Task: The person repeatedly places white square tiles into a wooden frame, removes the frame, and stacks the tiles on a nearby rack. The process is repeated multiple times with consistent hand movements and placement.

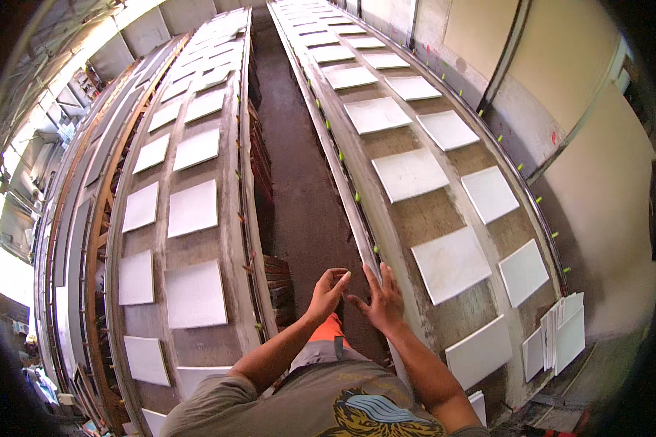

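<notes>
My left hand (329, 294) is held in front of my body, over the aisle between two long tables. Its fingers are loosely bent, with a gap to the thumb, and no object shows in it. My right hand (383, 300) is raised beside it with fingers apart, and it holds nothing. It is nearest to the inner edge of the right-hand table (408, 291). The two hands are a short way apart. White rectangular panels (450, 264) lie flat in two rows along that table. More white panels (195, 293) lie in two rows on the left-hand table (233, 309).
A dark floor aisle (288, 146) runs between the tables. Several white panels (570, 331) stand on edge at the right table's near outer corner. Yellow-green pegs (357, 197) line the table edges. Large pale boards (561, 65) form the right wall. Another long table (80, 240) stands far left.
</notes>
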{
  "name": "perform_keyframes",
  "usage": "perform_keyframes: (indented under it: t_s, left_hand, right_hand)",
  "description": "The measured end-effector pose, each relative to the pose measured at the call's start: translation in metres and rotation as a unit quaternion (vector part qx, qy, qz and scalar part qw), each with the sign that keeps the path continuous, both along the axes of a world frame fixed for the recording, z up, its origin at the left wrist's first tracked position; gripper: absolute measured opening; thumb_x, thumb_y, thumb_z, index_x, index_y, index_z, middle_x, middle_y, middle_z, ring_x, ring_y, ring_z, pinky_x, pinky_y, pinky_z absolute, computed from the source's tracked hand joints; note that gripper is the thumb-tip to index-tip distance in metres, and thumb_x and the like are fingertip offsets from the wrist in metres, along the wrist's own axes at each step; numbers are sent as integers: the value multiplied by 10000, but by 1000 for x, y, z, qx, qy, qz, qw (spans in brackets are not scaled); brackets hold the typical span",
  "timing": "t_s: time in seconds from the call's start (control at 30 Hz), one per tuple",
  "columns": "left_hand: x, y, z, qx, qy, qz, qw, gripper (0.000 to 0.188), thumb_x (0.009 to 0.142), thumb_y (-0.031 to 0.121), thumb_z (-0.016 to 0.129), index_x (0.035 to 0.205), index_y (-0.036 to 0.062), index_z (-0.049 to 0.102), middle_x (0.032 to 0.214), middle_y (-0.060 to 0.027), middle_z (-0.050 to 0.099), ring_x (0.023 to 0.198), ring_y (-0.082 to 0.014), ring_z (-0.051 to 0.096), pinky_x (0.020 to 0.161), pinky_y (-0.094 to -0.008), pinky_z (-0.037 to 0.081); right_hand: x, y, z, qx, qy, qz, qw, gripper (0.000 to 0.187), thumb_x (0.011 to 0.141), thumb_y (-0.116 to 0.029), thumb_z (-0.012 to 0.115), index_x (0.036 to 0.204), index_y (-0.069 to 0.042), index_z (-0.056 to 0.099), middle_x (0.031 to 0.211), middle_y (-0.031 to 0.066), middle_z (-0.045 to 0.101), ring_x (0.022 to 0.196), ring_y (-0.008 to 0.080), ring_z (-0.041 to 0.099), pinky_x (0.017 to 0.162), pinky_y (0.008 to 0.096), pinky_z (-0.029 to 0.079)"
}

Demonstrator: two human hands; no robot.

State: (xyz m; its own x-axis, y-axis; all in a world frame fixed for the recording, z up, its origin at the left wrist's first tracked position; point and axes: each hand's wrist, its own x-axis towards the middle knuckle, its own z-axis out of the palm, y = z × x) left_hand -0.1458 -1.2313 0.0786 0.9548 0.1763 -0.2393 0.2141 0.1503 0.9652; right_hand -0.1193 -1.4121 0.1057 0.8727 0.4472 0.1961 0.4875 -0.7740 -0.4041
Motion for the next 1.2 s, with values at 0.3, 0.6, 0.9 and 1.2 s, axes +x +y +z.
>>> perform_keyframes:
  t_s: [0.3, 0.6, 0.9, 1.2]
  left_hand:
    - [84, 68, 11, -31, 32, -6, 999, 440, 1022, 342, 630, 1263, -21, 572, 1041, -92, 657, 893, -134, 641, 767, -291, 523]
    - [145, 102, 10, -68, 5, 84, 994, 385, 1038, 327, 605, 1250, 7, 573, 1086, -73, 663, 840, -107, 627, 719, -266, 508]
    - [227, 155, 3, -94, 35, 72, 992, 411, 1045, 359, 583, 1266, 13, 559, 1112, -84, 666, 823, -120, 654, 721, -282, 513]
    - [368, 245, -20, -141, 56, 45, 987, 399, 1042, 377, 581, 1245, 33, 565, 1094, -70, 665, 788, -90, 614, 689, -265, 493]
  right_hand:
    - [102, 82, 21, 5, 1, 22, 1000, 859, 870, -562, 703, 1568, -201, 358, 1511, 296, 389, 1371, 492, 417, 1095, 564, 387]
    - [175, 120, 19, 43, -13, 48, 998, 860, 884, -603, 666, 1571, -193, 350, 1498, 299, 397, 1369, 493, 420, 1082, 561, 404]
    - [251, 178, 21, 55, -8, 58, 997, 890, 857, -599, 692, 1568, -187, 348, 1515, 310, 370, 1390, 497, 400, 1079, 571, 407]
    - [384, 271, 21, -4, 8, 25, 1000, 879, 851, -556, 723, 1570, -212, 353, 1512, 289, 387, 1387, 472, 404, 1091, 546, 404]
